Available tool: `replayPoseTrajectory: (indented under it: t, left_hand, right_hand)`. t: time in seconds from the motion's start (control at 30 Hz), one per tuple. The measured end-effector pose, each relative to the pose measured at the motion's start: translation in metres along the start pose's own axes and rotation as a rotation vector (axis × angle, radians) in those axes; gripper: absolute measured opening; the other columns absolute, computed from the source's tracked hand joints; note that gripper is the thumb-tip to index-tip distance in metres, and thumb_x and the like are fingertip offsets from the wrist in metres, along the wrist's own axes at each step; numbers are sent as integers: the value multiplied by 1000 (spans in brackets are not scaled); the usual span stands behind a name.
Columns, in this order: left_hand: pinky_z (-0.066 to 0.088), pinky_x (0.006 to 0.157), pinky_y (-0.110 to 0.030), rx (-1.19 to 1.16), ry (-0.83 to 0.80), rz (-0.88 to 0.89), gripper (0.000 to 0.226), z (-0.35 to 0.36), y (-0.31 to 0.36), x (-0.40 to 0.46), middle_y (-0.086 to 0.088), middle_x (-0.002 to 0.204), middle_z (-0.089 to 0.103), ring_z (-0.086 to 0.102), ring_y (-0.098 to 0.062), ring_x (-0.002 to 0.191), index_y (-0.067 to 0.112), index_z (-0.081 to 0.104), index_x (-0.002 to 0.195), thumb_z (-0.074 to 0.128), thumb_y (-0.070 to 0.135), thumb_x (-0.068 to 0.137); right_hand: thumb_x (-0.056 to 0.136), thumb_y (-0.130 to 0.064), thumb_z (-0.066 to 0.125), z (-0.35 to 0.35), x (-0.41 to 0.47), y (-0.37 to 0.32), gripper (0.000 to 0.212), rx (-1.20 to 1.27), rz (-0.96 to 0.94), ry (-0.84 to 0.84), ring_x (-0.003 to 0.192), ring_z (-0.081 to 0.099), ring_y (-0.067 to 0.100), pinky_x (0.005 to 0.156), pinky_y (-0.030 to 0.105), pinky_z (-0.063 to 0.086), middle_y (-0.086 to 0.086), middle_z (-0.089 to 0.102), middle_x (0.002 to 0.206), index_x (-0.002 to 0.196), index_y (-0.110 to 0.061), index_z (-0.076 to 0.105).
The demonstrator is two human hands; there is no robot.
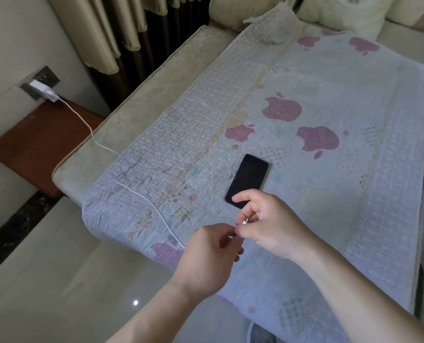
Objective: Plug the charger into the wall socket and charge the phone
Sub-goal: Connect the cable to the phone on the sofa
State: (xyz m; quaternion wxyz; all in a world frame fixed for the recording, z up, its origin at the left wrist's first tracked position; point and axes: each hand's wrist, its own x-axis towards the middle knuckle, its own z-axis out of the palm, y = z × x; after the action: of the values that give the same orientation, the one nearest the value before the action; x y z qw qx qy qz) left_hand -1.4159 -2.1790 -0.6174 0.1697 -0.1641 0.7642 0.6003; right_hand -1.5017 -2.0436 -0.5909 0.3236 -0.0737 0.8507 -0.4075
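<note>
The white block-shaped charger [43, 90] sits seated in the grey wall socket plate [40, 81], far to the upper left of both hands, so the plugging step reads as done. Its thin white cable [92, 134] runs down across the sofa edge and over the pale blue quilted cover with pink apple prints [330, 194] to the hands. The left hand [206, 258] is closed in a pinch on the cable just behind its end; the right hand [268, 226] pinches the small white connector tip [245, 221] between thumb and fingers. The black rectangular phone [247, 180], screen dark, lies flat on the cover just beyond the right hand, its near end partly hidden behind a raised fingertip; whether the finger touches it cannot be told. The phone's long axis runs away from the hands, tilted slightly right, near short edge towards the connector. The right hand is nearer. Beige curtains [102, 33] hang beyond.
</note>
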Motion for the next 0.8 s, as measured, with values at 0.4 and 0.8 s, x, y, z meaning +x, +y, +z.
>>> replayPoseTrajectory:
  t: [0.4, 0.8]
  left_hand:
    - [20, 45, -31, 400, 368, -1, 49, 55, -6, 82, 4, 41, 30, 24, -14, 41, 16, 34, 49, 61, 21, 90]
    - [21, 42, -28, 770, 408, -145, 37, 69, -56, 104, 3, 53, 43, 36, -14, 46, 14, 44, 55, 52, 20, 91]
  right_hand:
    - [74, -20, 79, -58, 87, 45, 45, -145, -112, -173, 80, 64, 3, 68, 19, 51, -14, 63, 97, 116, -27, 62]
    - [78, -32, 70, -76, 170, 72, 64, -673, -259, -93, 125, 43, 21, 94, 31, 39, 1, 47, 136, 137, -23, 48]
